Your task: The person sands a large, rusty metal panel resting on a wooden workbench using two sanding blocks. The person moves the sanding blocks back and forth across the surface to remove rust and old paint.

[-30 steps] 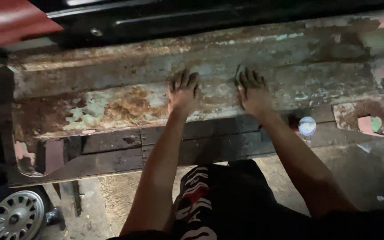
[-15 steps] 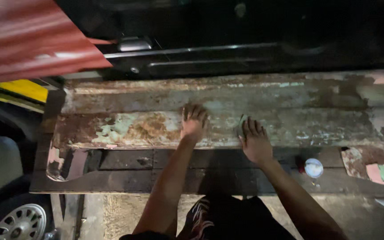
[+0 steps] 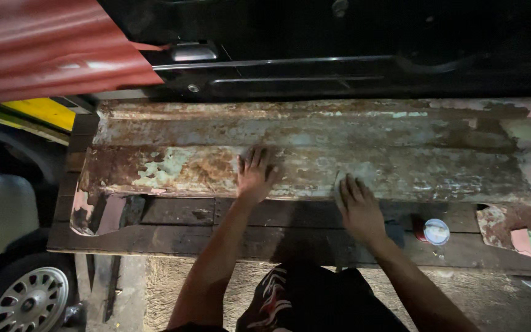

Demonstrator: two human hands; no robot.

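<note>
Panel: a long rusty sheet-metal panel with flaking pale paint (image 3: 314, 154) is lying flat across the dark wooden tabletop (image 3: 179, 212).
Left hand (image 3: 254, 175): fingers are spreading flat, palm pressing on the panel, gripping nothing.
Right hand (image 3: 359, 206): fingers are lying open at the panel's near edge; whether something sits under them, I cannot tell.
Handling: likely stiff, sharp-edged, rough, fairly heavy; best taken by its long edges.
Nearby: a small round white-lidded tin (image 3: 436, 231) is sitting right of the right hand.

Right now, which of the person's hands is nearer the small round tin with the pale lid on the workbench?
The right hand. It lies flat at the rusty panel's lower edge, just left of the tin. The left hand rests flat further left on the panel.
</note>
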